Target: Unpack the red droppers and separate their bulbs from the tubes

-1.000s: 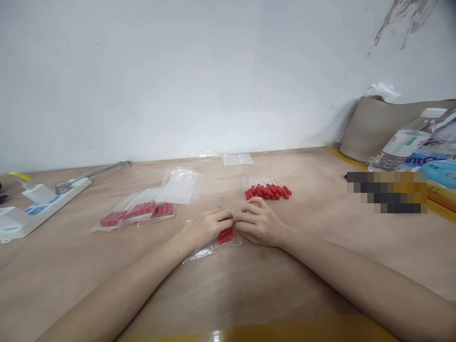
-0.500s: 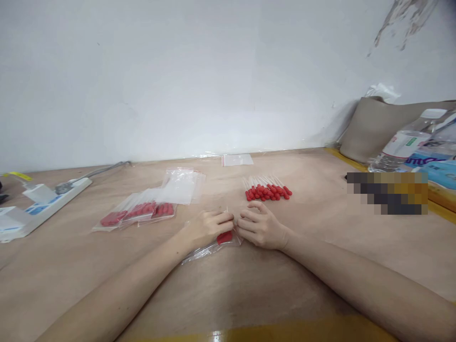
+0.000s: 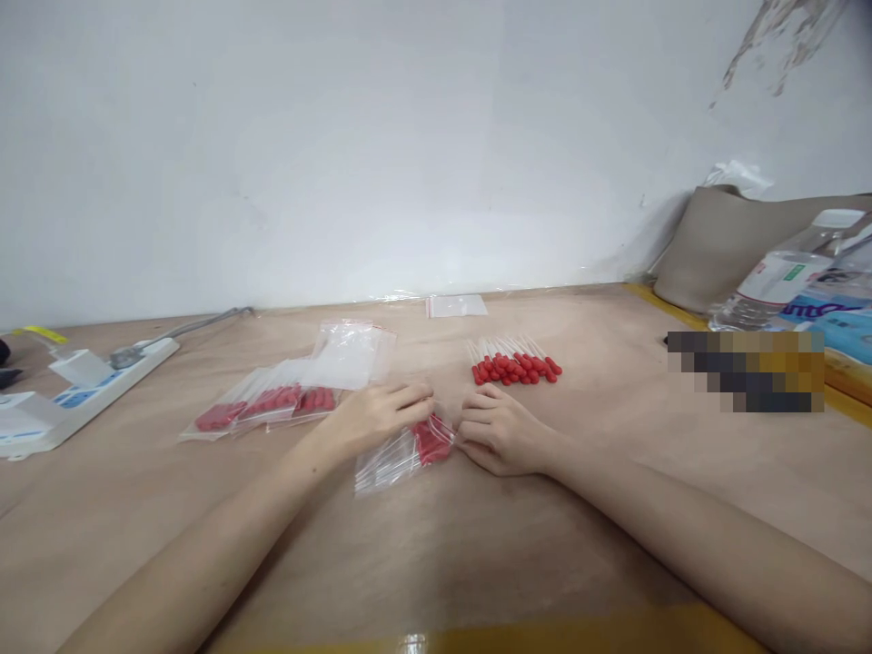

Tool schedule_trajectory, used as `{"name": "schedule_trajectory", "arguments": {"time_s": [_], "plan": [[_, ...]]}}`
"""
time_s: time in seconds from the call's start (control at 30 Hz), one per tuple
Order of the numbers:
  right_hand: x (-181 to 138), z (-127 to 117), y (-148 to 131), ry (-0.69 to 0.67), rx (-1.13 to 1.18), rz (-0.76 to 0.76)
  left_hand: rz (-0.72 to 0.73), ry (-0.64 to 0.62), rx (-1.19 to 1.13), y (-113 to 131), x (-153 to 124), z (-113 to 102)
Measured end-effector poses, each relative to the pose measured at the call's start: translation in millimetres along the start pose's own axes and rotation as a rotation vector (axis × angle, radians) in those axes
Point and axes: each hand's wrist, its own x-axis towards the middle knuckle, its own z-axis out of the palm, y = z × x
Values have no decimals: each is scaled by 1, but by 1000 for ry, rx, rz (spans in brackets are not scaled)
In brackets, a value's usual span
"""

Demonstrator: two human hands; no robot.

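Note:
Between my hands is a clear zip bag (image 3: 390, 467) holding several red-tipped white swabs, their red heads toward the right. My left hand (image 3: 385, 416) pinches the bag's far edge, with the fingertips curled over it. At the bag's right end, my right hand (image 3: 500, 434) has its fingers closed on the plastic edge; the fingertips are partly hidden. Beyond my right hand lies a pile of loose red-tipped swabs (image 3: 514, 365). Left of my left hand, several filled bags (image 3: 272, 400) overlap, and flat empty zip bags (image 3: 347, 352) rest against them.
One more flat bag (image 3: 458, 306) lies near the wall. A white power strip (image 3: 129, 377) with plugs is at the left. To the right are a pixelated patch (image 3: 756, 372), a water bottle (image 3: 777, 277) and a grey-brown bag (image 3: 695, 245).
The filled bag has turned and more of it shows, with the swab sticks now visible. My left hand has shifted left and away from me; my right fingers have closed on the bag's edge.

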Motion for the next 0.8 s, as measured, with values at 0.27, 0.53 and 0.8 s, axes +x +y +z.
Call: {"name": "schedule_trajectory", "arguments": {"time_s": [0.27,0.53,0.8], "plan": [[9,0,-7,38,581,424,-319,-121,-309,13,4,-12],[12,11,-5,-41,645,558,-542,-95,-575,42,-25,7],[10,17,-8,15,908,716,-544,-24,-676,45,-24,12]]}}
